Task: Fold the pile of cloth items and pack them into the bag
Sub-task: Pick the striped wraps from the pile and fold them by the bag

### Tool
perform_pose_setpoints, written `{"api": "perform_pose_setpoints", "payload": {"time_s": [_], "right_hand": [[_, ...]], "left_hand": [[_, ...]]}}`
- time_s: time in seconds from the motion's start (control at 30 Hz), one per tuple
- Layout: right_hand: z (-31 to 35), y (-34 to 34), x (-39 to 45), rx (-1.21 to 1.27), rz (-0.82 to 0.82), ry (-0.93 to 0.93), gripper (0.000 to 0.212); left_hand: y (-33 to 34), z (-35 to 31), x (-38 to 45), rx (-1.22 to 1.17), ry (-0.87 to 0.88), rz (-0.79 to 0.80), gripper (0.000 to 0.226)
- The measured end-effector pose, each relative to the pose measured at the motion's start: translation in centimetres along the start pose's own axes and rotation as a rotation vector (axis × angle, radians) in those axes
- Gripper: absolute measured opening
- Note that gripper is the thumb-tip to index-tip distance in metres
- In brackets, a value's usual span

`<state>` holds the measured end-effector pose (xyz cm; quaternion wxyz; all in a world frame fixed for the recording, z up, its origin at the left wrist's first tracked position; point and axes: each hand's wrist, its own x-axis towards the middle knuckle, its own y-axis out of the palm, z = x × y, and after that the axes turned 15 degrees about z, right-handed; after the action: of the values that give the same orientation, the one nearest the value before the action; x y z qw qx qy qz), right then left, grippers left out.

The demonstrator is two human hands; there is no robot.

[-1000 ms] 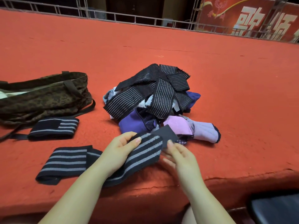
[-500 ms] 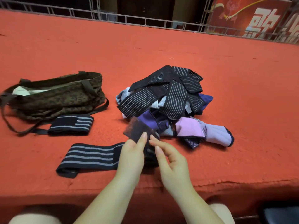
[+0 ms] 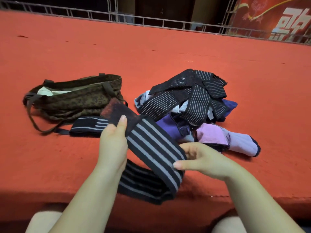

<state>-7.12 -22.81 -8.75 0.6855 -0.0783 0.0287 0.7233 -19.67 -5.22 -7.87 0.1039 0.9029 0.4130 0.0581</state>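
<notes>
I see both hands low centre holding the striped band [image 3: 151, 148] above the red carpet [image 3: 168, 51]: left hand [image 3: 113, 145] pinches its dark end, right hand [image 3: 200, 158] grips the fold. Folded band [image 3: 89, 126] centre-left, touching the camo bag [image 3: 75, 100]. Cloth pile [image 3: 193, 106] right of centre.

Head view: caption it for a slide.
Both hands, left hand and right hand, hold a striped band beside the cloth pile.

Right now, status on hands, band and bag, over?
Left hand and right hand both grip the striped band, lifted, half folded. Bag open at left; nothing blocks it. Pile waits.
</notes>
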Motion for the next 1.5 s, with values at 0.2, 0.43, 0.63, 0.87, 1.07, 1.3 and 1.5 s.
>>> {"api": "perform_pose_setpoints", "payload": {"time_s": [0.2,0.43,0.63,0.87,1.07,1.3,1.5], "right_hand": [[1.6,-2.2,-1.6,-0.049,0.040,0.106,0.053],[1.7,-4.6,-4.3,0.162,-0.033,0.175,0.075],[-2.6,-4.4,-2.7,-0.526,-0.327,0.446,0.018],[-4.5,-3.6,-1.8,-0.580,-0.442,0.373,0.028],[-3.8,-4.5,-5.2,-0.428,-0.277,0.514,0.075],[-3.0,-6.7,-12.9,-0.292,-0.351,0.630,0.039],[-4.3,-7.8,-18.0,-0.298,-0.652,0.701,0.019]], "left_hand": [[-2.4,-0.2,-0.4,0.070,0.004,-0.086,0.029],[-7.9,2.8,-0.1,0.626,-0.053,-0.212,0.038],[-9.8,8.0,-1.3,1.275,-0.128,-0.080,0.042],[-3.7,8.8,-3.2,1.288,0.252,0.500,0.072],[-0.7,11.1,-3.4,1.578,0.051,0.708,0.085],[-0.1,10.7,-3.4,1.575,-0.018,0.700,0.102],[1.1,10.4,-3.8,1.577,-0.028,0.662,0.073]]}}
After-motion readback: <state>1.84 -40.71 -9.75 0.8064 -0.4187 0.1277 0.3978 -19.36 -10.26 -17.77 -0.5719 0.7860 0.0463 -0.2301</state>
